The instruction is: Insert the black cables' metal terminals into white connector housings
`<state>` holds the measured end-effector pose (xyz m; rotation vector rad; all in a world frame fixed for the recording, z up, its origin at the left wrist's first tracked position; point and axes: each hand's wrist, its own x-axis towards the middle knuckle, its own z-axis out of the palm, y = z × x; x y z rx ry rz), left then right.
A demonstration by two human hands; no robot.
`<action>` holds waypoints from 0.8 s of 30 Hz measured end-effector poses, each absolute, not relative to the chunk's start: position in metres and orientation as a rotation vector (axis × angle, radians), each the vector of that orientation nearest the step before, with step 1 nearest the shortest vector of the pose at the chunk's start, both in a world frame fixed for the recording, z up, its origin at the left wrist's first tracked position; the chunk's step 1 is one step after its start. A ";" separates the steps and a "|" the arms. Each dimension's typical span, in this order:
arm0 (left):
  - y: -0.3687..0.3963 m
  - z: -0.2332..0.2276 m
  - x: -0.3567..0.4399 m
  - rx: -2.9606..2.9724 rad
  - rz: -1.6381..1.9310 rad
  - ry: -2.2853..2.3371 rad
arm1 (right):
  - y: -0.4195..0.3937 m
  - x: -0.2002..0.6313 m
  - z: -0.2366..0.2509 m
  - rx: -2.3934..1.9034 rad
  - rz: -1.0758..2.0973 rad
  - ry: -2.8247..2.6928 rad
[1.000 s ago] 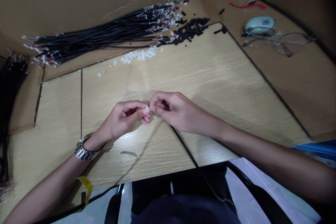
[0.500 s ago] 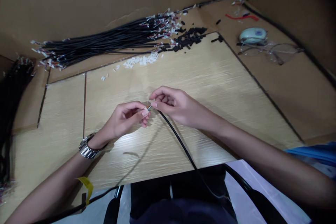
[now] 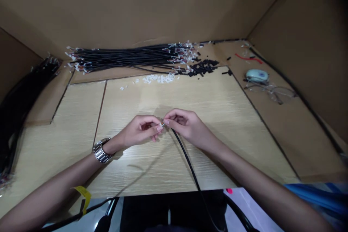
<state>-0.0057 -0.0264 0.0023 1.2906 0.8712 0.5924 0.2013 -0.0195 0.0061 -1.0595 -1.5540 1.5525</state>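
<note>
Above the middle of the wooden table (image 3: pixel 187 98), both of my hands meet at the end of a black cable (image 3: pixel 187 157). My left hand (image 3: pixel 145 129), with a metal-banded watch (image 3: pixel 102 151) on its wrist, pinches a small white connector (image 3: pixel 162 124) with thin coloured wires at it. The fingers of my right hand (image 3: pixel 183 122) are closed on the thin wires near the cable's stripped end; their tips hide the exact grip. From there the cable hangs down over the table's front edge.
A bundle of black cables (image 3: pixel 122 59) lies along the back wall. Before it are white connectors (image 3: pixel 160 78) and black sleeve pieces (image 3: pixel 203 68). More cables (image 3: pixel 24 94) lie at left. Eyeglasses (image 3: pixel 272 90), a pale rounded object (image 3: pixel 257 75) and a red strip (image 3: pixel 248 58) sit at right.
The camera view has tilted up and shifted, so the table stands lower in the picture. Both hands keep their pinch, and the right fingertips have come closer to the left ones.
</note>
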 end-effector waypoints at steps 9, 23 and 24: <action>-0.027 -0.003 -0.008 1.332 0.557 0.832 | -0.022 0.200 0.004 -1.160 1.453 -1.604; -0.027 -0.007 -0.009 1.448 0.586 0.752 | -0.017 0.203 0.004 -1.223 1.696 -1.530; -0.027 -0.008 -0.009 1.444 0.595 0.741 | -0.018 0.203 0.004 -1.220 1.668 -1.536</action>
